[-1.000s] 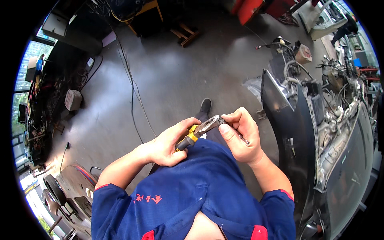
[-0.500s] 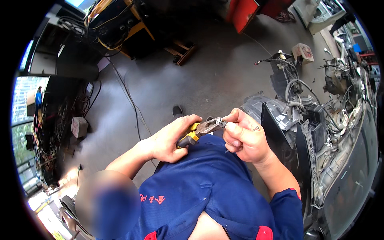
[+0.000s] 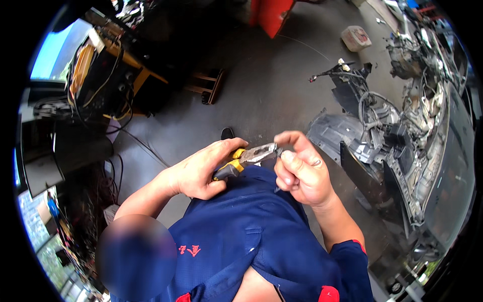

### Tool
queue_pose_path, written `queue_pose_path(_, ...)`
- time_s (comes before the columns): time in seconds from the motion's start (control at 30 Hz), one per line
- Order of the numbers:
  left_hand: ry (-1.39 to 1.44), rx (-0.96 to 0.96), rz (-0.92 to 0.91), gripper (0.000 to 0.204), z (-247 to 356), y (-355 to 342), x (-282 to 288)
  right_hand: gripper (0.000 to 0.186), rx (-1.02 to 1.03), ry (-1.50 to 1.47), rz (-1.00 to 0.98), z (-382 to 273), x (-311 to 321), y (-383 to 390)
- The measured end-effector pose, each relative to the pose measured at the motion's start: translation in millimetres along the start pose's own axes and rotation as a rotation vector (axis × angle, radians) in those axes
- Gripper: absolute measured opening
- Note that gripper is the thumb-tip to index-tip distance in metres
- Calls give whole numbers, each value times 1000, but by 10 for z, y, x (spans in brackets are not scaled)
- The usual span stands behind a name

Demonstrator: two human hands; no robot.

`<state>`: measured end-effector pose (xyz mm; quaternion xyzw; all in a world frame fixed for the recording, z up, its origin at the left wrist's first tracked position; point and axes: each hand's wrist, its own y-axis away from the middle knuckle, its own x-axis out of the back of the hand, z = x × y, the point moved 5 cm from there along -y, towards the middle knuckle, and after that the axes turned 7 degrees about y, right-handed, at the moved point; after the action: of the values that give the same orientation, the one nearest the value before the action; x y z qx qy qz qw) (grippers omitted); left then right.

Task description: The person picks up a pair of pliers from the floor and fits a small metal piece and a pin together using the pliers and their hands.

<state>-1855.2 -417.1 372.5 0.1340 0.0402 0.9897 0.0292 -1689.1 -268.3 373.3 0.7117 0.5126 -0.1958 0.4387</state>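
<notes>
My left hand [image 3: 204, 168] is closed around pliers [image 3: 256, 154] with yellow-and-dark grips, their metal jaws pointing up and right. At the jaw tips is a small metal piece [image 3: 279, 151], too small to make out exactly. My right hand [image 3: 302, 176] is pinched around that piece, thumb beside the jaws and index finger curled above them, slightly blurred. A thin metal item shows between its fingers. Both hands are held in front of my blue shirt [image 3: 226, 226], at waist height.
Dismantled car front-end parts with wiring [image 3: 417, 131] and a dark panel lie to my right. A carton [image 3: 356, 38], a red panel [image 3: 269, 15] and a wheeled wooden dolly [image 3: 204, 85] stand ahead. Cluttered benches [image 3: 90, 75], cables and windows line the left. My shoe [image 3: 226, 133] shows on the floor.
The view has turned, so the left-side clutter sits lower and the car parts shifted. Both hands still hold at the pliers; my right fingers have shifted around the small piece.
</notes>
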Motion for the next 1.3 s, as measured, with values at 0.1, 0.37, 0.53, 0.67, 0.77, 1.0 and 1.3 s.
queue_pose_path(0.1,30,-34,-25,87,-67,-121,249,18,272,219,61,-169,-114,-167)
queue_pose_path(0.37,94,-97,-21,94,-218,-384,354,17,305,59,181,-334,-169,-401)
queue_pose_path(0.53,165,-89,7,96,-291,-507,352,17,260,81,205,-463,-100,-445)
queue_pose_path(0.67,122,-129,26,97,-262,-673,402,11,202,23,170,-569,1,-527)
queue_pose_path(0.77,123,-126,36,97,-256,-746,415,12,225,85,213,-610,33,-558)
queue_pose_path(1.0,81,-140,60,97,-219,-860,419,16,314,222,215,-685,139,-596)
queue_pose_path(1.3,69,-159,60,96,-202,-991,387,14,268,133,152,-702,249,-605)
